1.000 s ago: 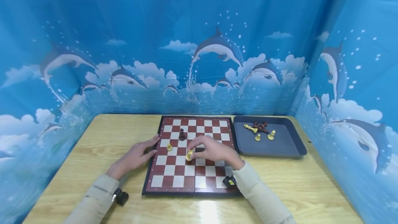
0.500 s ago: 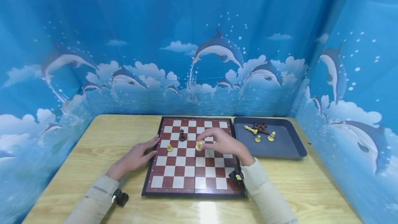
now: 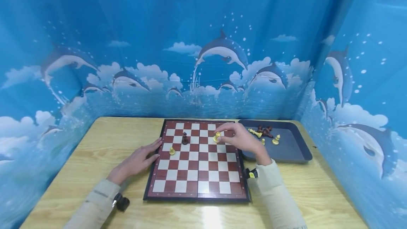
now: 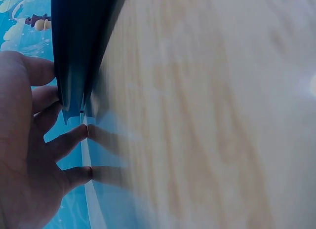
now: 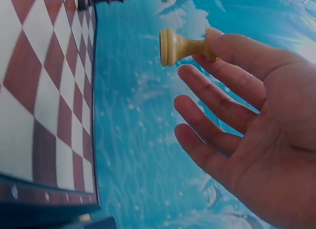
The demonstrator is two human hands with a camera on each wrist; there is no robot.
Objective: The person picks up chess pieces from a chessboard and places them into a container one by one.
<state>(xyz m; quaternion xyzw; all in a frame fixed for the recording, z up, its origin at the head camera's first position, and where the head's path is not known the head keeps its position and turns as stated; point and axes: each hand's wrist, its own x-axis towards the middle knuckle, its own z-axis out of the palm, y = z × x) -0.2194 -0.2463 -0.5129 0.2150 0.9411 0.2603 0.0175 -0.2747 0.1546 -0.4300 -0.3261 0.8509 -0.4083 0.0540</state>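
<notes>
My right hand (image 3: 242,138) pinches a pale yellow chess piece (image 3: 217,137) by its top between thumb and index finger. In the right wrist view this chess piece (image 5: 180,47) is off the chessboard (image 5: 37,110), its base bare and its top partly hidden by the fingers. On the left half of the checkered chessboard (image 3: 203,176) stand a dark chess piece (image 3: 185,139) and a yellow pawn (image 3: 172,151). My left hand (image 3: 136,162) rests along the board's left edge, fingers extended; in the left wrist view the fingers (image 4: 47,98) touch the dark frame.
A grey tray (image 3: 294,147) stands right of the board. Inside lie a yellow king (image 3: 255,133) and dark pieces (image 3: 265,131); a yellow bishop (image 3: 276,139) stands there. Wooden table (image 3: 86,151) surrounds the board; a blue dolphin curtain (image 3: 159,27) hangs behind.
My right hand has carried the yellow chess piece from mid-board away from me and to the right, over the far right half of the board. The left hand has stayed in place.
</notes>
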